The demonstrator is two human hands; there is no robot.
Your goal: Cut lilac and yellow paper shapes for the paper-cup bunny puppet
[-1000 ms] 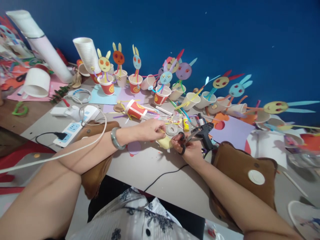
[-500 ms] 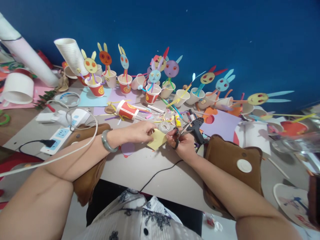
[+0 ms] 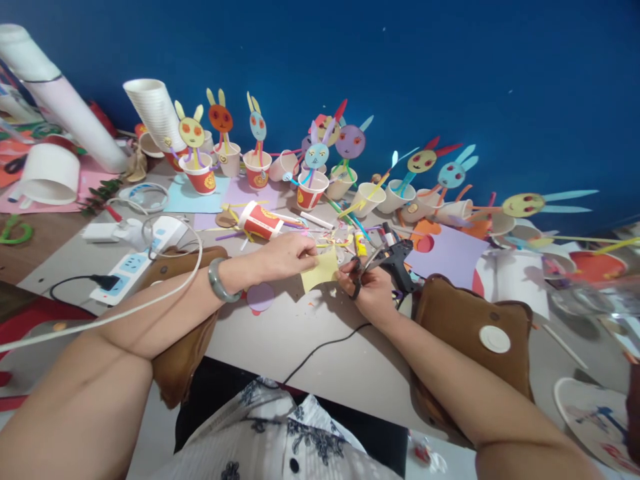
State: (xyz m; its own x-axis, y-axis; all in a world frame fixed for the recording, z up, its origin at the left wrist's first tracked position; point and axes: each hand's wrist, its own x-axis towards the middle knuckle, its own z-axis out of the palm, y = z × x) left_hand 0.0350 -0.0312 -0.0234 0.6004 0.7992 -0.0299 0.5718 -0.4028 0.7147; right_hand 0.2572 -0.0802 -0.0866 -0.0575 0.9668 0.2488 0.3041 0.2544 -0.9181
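1 yellow paper (image 3: 321,270) sits over the desk (image 3: 295,333), pinched by the left hand (image 3: 293,255); the right hand (image 3: 373,295) grips 1 pair of scissors (image 3: 372,259), long axis slanting, blades pointing away and rightward.

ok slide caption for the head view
Left hand pinches yellow paper, right hand holds scissors, near rabbit-faced cup figures.

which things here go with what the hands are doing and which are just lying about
In use, both held:
- yellow paper
- scissors

Apparently just lying about, none held:
- power strip
- brown pouch on the right
- tipped red cup
- purple paper circle
- black glue gun
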